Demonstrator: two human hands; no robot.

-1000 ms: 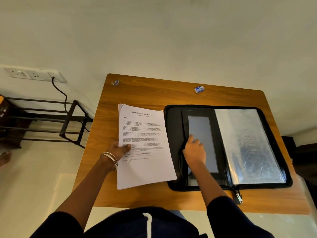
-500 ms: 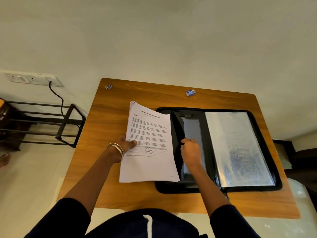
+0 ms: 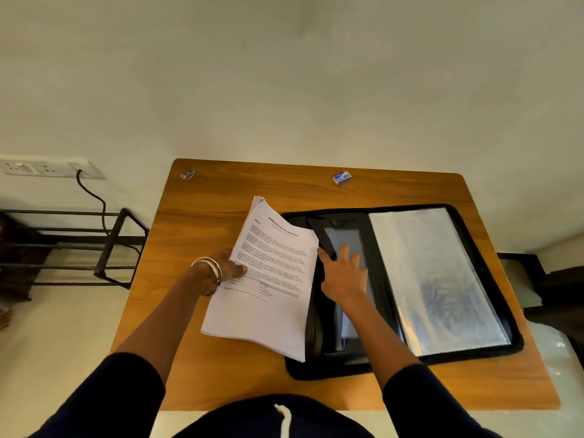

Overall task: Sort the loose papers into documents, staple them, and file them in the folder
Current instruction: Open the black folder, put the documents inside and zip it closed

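A black zip folder lies open on the wooden table, with clear plastic sleeves on its right half. My left hand pinches the left edge of a stack of printed papers, thumb on top, and holds it lifted and tilted over the folder's left edge. My right hand lies with spread fingers on the folder's left inner pocket, next to the stack's right edge.
A small staple box sits near the table's far edge. A small blue and white object lies at the far left corner. Left of the table stand a black metal rack and a wall socket with a cable.
My left hand has lifted the paper stack off the table and swung it right over the folder's left edge. My right hand has opened its fingers on the left pocket.
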